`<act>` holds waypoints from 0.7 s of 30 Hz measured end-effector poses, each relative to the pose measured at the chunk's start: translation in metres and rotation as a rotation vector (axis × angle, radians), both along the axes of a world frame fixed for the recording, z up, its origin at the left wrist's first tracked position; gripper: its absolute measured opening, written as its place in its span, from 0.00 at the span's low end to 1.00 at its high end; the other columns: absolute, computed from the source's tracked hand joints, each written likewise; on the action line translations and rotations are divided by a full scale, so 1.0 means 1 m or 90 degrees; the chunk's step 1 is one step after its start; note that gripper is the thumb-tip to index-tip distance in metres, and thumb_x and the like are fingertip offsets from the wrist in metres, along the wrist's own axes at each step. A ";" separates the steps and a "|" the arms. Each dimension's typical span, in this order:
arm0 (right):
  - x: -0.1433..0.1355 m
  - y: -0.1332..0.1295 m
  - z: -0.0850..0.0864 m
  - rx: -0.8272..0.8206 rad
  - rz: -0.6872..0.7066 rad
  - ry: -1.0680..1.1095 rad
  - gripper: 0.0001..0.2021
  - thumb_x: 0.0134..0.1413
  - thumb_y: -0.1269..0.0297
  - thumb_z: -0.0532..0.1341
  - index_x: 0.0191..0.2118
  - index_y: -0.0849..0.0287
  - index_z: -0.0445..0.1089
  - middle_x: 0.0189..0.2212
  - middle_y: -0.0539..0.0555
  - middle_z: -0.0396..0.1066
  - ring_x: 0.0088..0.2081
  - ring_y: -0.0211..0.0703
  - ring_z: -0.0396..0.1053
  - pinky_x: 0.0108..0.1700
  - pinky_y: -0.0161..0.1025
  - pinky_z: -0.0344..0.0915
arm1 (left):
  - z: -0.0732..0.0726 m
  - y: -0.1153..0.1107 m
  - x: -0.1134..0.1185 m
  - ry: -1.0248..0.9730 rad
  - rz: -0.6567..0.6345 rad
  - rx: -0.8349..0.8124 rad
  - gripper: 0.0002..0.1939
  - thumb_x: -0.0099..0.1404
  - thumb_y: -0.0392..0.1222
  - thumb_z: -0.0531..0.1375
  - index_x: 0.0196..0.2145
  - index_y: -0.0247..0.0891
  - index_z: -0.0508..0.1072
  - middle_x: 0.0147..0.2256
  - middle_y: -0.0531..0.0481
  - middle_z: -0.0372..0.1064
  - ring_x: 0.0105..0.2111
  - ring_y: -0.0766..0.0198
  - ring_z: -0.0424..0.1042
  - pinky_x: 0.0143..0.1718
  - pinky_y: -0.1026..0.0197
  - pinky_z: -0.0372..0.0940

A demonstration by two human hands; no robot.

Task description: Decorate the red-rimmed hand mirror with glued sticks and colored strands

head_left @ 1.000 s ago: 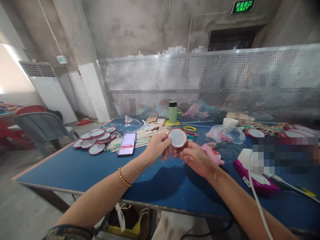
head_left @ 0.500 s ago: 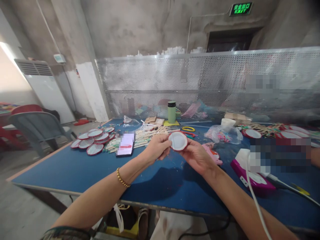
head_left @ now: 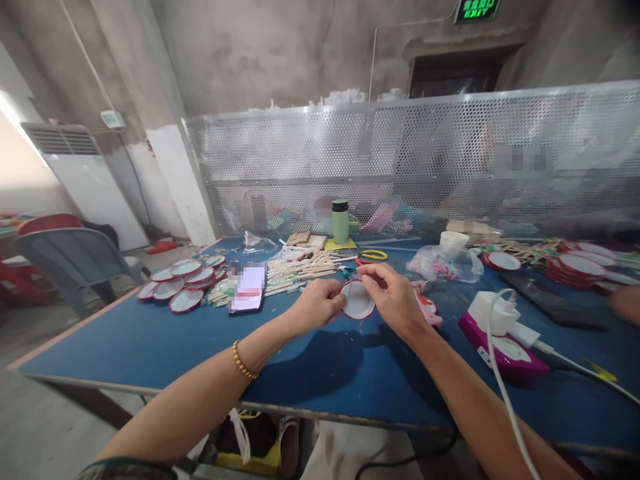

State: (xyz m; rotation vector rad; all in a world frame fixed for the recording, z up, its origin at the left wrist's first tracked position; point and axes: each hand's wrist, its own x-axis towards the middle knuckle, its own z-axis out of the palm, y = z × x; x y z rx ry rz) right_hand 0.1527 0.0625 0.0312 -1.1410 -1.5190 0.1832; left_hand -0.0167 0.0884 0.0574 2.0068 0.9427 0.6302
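- the round white disc with a red rim (head_left: 359, 308) is held up over the near middle of the blue bench (head_left: 310, 380), between the two hands.
- the left hand (head_left: 320, 303) has its fingers closed on the disc's left edge, thumb on top.
- the right hand (head_left: 395, 297) has its fingers bent over the disc's far right edge, touching it; whether they grip it i cannot tell.
- a pink object (head_left: 431, 319) lies just beyond the right wrist, partly hidden.
- to the left, a pile of similar discs (head_left: 185, 300) overlaps on the bench, with a lit phone (head_left: 251, 288) near it.
- pale sticks (head_left: 313, 268) lie beyond the hands, and a green bottle (head_left: 341, 225) stands upright farther off.
- far right of the hands, a clear bag (head_left: 467, 267) lies beside a white cup (head_left: 454, 239).
- on the right, a white plug (head_left: 487, 313) sits on a magenta power strip (head_left: 517, 363).
- at the right edge, another person's hand (head_left: 626, 305) is blurred.
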 end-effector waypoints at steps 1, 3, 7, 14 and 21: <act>0.001 -0.001 0.000 0.015 -0.010 -0.026 0.10 0.57 0.62 0.55 0.37 0.57 0.73 0.37 0.56 0.75 0.36 0.45 0.72 0.39 0.41 0.67 | 0.000 0.000 0.000 0.004 -0.002 -0.014 0.11 0.59 0.32 0.51 0.20 0.39 0.59 0.12 0.60 0.57 0.10 0.73 0.54 0.14 0.69 0.48; 0.001 -0.002 0.000 0.062 -0.060 -0.066 0.09 0.58 0.63 0.55 0.35 0.57 0.72 0.35 0.55 0.75 0.35 0.45 0.71 0.38 0.41 0.66 | -0.001 0.002 0.000 0.013 0.002 -0.028 0.11 0.59 0.33 0.51 0.20 0.39 0.59 0.12 0.60 0.57 0.10 0.72 0.53 0.15 0.67 0.47; -0.002 -0.003 -0.002 0.107 -0.128 -0.144 0.08 0.58 0.63 0.57 0.30 0.57 0.70 0.28 0.53 0.72 0.31 0.43 0.68 0.37 0.39 0.63 | -0.006 0.004 0.001 0.049 0.044 0.112 0.11 0.59 0.32 0.51 0.20 0.38 0.60 0.14 0.58 0.58 0.15 0.71 0.56 0.20 0.66 0.50; 0.000 -0.001 -0.004 0.169 -0.154 -0.228 0.08 0.60 0.67 0.57 0.31 0.57 0.70 0.29 0.53 0.71 0.32 0.44 0.68 0.37 0.40 0.61 | -0.010 0.009 0.000 0.113 0.039 0.244 0.10 0.58 0.32 0.51 0.21 0.39 0.57 0.17 0.58 0.56 0.19 0.69 0.53 0.24 0.64 0.45; -0.003 -0.002 -0.006 0.219 -0.170 -0.383 0.07 0.61 0.70 0.57 0.32 0.58 0.71 0.29 0.54 0.70 0.34 0.47 0.66 0.37 0.41 0.59 | -0.006 0.019 -0.006 0.128 0.032 0.303 0.11 0.58 0.33 0.51 0.20 0.38 0.55 0.19 0.56 0.52 0.22 0.69 0.51 0.25 0.62 0.43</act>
